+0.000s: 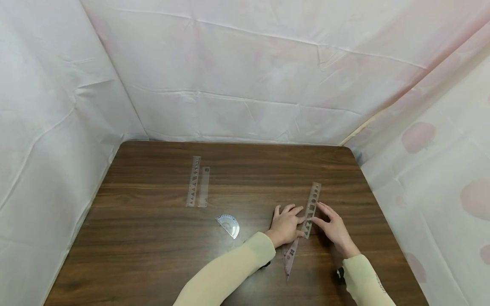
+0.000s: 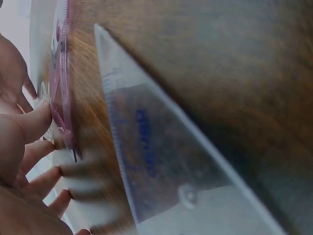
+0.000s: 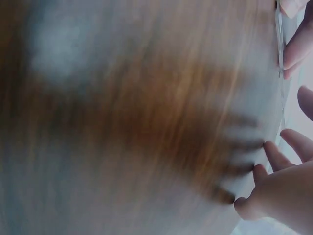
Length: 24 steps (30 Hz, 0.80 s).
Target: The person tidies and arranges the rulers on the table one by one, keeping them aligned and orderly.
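A clear stencil ruler [image 1: 311,204] with cut-out shapes lies slanted on the table between the hands. My left hand [image 1: 285,225] rests on its left, fingers spread, thumb and one finger at the ruler's edge. My right hand [image 1: 337,229] is on the other side, fingers extended, with thumb and fingertips at the right edge. A pink set square [image 1: 289,259] points toward me below the ruler; its upper part is by the left thumb. In the left wrist view, a clear pointed triangle [image 2: 151,147] with blue print lies close to the camera.
A clear half-circle protractor [image 1: 229,225] lies left of the left forearm. Farther back on the left, a stencil ruler [image 1: 193,182] and a plain clear ruler [image 1: 204,187] lie side by side. Pale curtains [image 1: 245,76] hang around the brown wooden table [image 1: 145,238].
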Available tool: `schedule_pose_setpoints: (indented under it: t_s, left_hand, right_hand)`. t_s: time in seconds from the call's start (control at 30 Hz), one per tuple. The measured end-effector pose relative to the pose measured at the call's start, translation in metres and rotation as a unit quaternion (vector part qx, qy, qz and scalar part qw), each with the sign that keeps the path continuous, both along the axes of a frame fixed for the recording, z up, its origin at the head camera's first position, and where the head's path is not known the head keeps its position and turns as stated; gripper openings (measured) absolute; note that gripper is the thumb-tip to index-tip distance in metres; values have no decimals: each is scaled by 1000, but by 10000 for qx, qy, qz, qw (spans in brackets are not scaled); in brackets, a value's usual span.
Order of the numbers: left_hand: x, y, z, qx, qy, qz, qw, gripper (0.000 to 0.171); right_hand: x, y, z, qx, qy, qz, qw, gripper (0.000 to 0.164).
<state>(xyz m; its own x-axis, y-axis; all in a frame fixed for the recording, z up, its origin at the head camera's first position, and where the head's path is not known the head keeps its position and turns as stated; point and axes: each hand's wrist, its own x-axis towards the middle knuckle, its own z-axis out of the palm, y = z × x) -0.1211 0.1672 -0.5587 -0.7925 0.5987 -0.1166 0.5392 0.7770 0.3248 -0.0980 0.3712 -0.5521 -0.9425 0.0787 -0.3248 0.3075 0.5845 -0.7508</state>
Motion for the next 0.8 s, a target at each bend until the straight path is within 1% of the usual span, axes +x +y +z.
schedule_pose_setpoints:
  t_s: [0.13, 0.23, 0.3, 0.37, 0.43, 0.6, 0.7, 0.8]
  left_hand:
    - [-1, 1, -1, 6, 16, -7, 10000, 55]
    - [-2, 0, -2, 20, -6, 13, 10000, 55]
    - [-2, 0, -3, 54, -20, 18, 10000, 56]
    - [-2, -1, -3, 90, -32, 3, 10000, 57]
    - [-1, -1, -3, 142, -7, -21, 9999, 60]
    - [-1, -2, -4, 420, -17, -40, 9991, 69]
    - [-3, -3, -7, 662, -119, 22, 9977, 71]
    - [-5, -4, -10, 995, -230, 145, 9947, 71]
  right_hand:
    - [0, -4, -2, -3, 237, -150, 9996, 65]
    - [-2, -7, -7, 210, 521, -69, 9984, 66]
    - [-3, -8, -10, 385, 639, -29, 9972, 66]
    - [-4, -9, -11, 451, 695, 30, 9966, 66]
    - [-4, -10, -9, 373, 640, -9, 9973, 65]
    - [-7, -13, 1, -70, 450, 37, 9990, 64]
    - [-9, -14, 6, -205, 549, 104, 9982, 64]
    - [-11, -14, 9, -222, 694, 51, 9973, 64]
